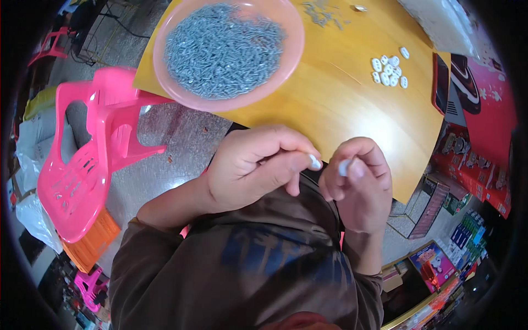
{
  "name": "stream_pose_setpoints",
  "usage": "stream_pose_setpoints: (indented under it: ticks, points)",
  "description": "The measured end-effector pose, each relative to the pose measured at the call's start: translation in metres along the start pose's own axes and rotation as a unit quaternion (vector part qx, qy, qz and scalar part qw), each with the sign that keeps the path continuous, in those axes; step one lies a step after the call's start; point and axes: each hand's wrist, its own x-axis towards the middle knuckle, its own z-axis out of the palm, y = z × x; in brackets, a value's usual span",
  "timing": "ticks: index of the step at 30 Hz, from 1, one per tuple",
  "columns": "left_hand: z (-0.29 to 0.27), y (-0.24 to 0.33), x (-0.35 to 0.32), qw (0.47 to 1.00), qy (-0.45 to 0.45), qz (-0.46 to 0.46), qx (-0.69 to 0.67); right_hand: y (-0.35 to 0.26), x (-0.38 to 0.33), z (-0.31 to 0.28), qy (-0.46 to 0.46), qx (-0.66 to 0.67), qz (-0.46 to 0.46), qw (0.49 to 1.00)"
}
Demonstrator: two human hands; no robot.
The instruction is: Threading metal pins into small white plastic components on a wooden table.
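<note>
My left hand (256, 168) is closed in a pinch, with a small white plastic piece (314, 161) between thumb and forefinger. Just to its right, my right hand (363, 184) pinches a small pale piece (344, 167), too blurred to name more exactly. A narrow gap separates the two hands, close to my body at the table's near edge. On the table (341, 115) beyond them lies a loose cluster of small white oval pieces with holes (386, 71). A pink basin (159, 60) at the far left holds a heap of small grey metal screws or nails (223, 52).
More small metal pieces (324, 14) are scattered at the table's far side. A dark phone (440, 82) lies by the right edge, near a pale bag (440, 22). Pink plastic chairs (77, 181) stand on the left, and boxed goods (434, 264) lie at lower right.
</note>
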Motion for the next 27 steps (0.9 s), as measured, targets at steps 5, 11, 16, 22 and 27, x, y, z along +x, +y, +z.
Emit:
stream_pose_setpoints:
  ticks: [5,11,16,22,27]
  points:
    - [-0.008,-0.009,-0.012,0.992,0.025,-0.048,-0.116,0.0,0.014,0.001,-0.056,0.104,0.058,0.991]
    - [-0.019,-0.019,-0.021,0.992,0.018,-0.076,-0.095,-0.007,0.037,0.019,0.015,0.024,0.099,0.995]
    - [-0.024,-0.028,-0.028,0.989,-0.012,-0.094,-0.111,-0.018,0.071,0.05,-0.034,-0.241,-0.014,0.97]
    - [-0.028,-0.034,-0.031,0.993,-0.021,-0.067,-0.09,-0.007,0.115,0.07,-0.133,-0.559,-0.157,0.803]
    - [-0.034,-0.037,-0.033,0.998,-0.005,-0.031,-0.061,-0.011,0.128,0.076,-0.21,-0.798,-0.16,0.542]
